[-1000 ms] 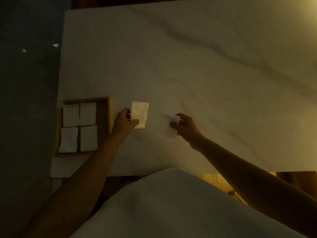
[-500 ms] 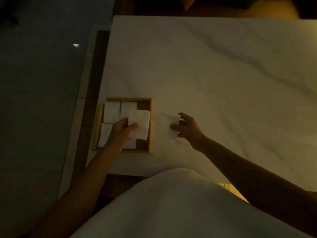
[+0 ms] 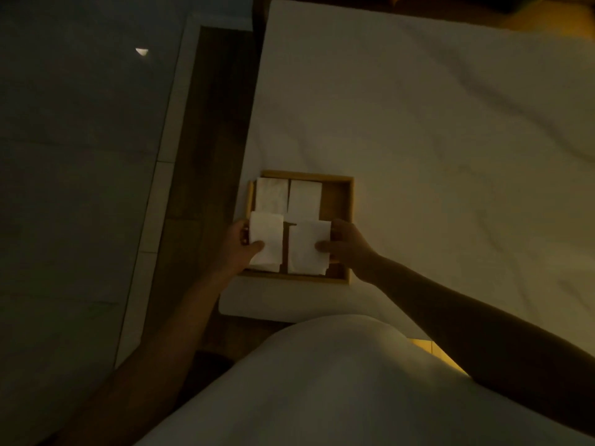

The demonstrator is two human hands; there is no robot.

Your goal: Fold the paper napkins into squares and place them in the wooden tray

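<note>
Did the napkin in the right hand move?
Yes. The right hand carried its napkin left, off the bare table and over the wooden tray, near right part.

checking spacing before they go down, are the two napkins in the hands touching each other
Apart. The head view shows a dark strip of the wooden tray running plainly between the left napkin and the right napkin.

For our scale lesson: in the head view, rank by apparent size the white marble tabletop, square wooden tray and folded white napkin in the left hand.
1. white marble tabletop
2. square wooden tray
3. folded white napkin in the left hand
</note>
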